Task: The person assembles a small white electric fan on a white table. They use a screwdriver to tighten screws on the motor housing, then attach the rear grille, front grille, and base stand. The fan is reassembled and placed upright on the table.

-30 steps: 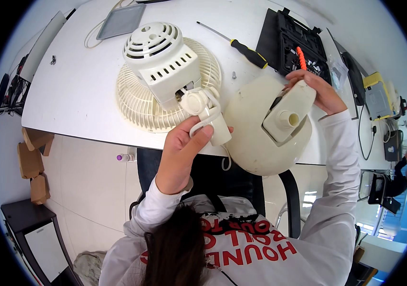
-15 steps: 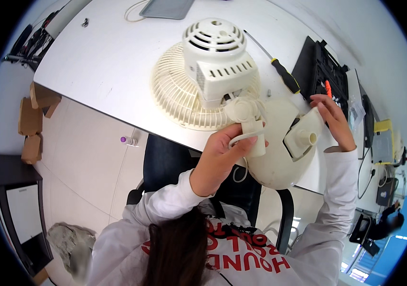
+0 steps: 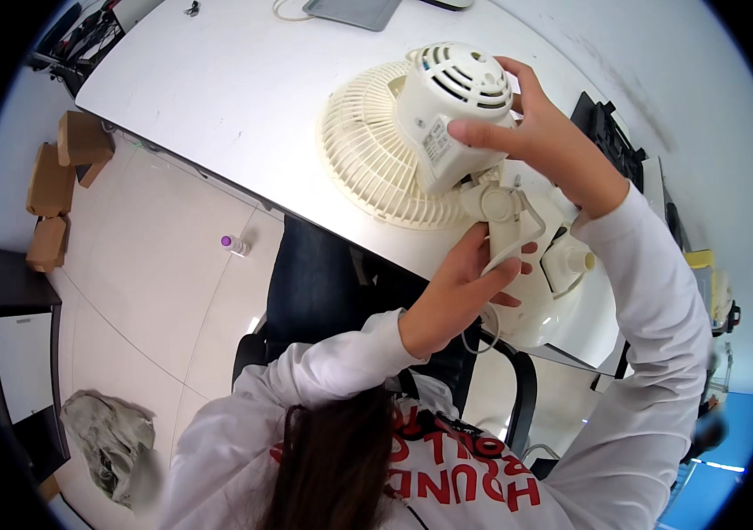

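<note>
A cream electric fan head lies with its round wire grille (image 3: 363, 155) on the white table and its slotted motor housing (image 3: 436, 115) tilted upward. My right hand (image 3: 557, 141) is closed round the housing's right side, thumb in front and fingers behind. Below the housing, my left hand (image 3: 456, 296) holds the fan's jointed neck (image 3: 502, 231). A pale power cord (image 3: 483, 344) loops down beside that hand. To the right stands the rounded cream fan base (image 3: 527, 309) with a short round socket (image 3: 581, 261), partly hidden by my right forearm.
A black tool case (image 3: 610, 132) lies at the table's right side. A grey tray (image 3: 354, 11) is at the far edge. A black chair (image 3: 527, 389) stands against the near edge. On the floor are cardboard boxes (image 3: 52, 181) and a purple-capped bottle (image 3: 235, 245).
My right hand has left the base and taken hold of the motor housing. The fan head is tilted differently and sits further right in view. My right arm now covers the screwdriver's spot.
</note>
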Motion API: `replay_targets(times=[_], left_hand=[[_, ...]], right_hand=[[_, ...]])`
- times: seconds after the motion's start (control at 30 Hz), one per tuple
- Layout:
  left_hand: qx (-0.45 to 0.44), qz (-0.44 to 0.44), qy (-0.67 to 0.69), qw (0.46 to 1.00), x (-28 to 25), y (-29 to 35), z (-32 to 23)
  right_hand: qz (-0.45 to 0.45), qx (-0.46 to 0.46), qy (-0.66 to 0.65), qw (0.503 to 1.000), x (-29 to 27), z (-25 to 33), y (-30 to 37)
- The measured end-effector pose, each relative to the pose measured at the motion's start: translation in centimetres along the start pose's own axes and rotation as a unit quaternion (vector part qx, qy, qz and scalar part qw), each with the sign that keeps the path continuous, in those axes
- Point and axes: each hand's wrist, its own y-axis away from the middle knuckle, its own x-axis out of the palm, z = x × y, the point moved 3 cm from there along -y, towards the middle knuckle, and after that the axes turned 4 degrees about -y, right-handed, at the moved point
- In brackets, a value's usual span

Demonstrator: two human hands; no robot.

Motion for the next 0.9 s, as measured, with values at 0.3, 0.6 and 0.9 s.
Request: replay_targets(times=[0.3,0.6,0.9], left_hand=[[-0.011,0.009,0.021,1.000,0.3,-0.1,0.1],[-0.032,0.036,0.111,0.993,-0.3,-0.1,0.2],[0.090,0.036,0.022,0.995,-0.6,-0.2,-2.5]], right_hand=[[0.092,0.078,0.008,0.993,-0.3,2.7,-1.1],[0.109,0.016,0.011,0.994,-0.7,2.4,-1.7],[-0.029,-0.051,-0.209,0.976,-6.0,3.5,1.3]])
